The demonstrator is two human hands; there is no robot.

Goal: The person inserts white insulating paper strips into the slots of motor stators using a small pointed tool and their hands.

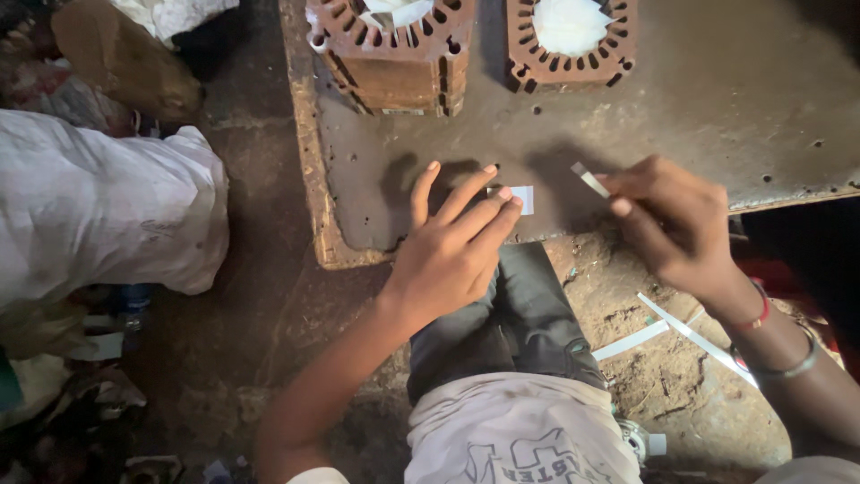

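Observation:
My left hand [452, 237] lies flat on the worn metal bench [717, 99], its fingertips pressing a small white paper piece [522, 199] near the bench's front edge. My right hand [676, 224] is closed around a narrow white paper strip [589, 179], pinched between thumb and fingers just right of the paper piece. Two rusty slotted motor stators [394, 49] [571, 40] stand at the back of the bench, each with white paper inside.
A white sack [98, 211] lies on the dirt floor at left. Loose white paper strips [667, 324] rest on the ground at right, below the bench. My knee in dark trousers [515, 309] sits under the bench edge.

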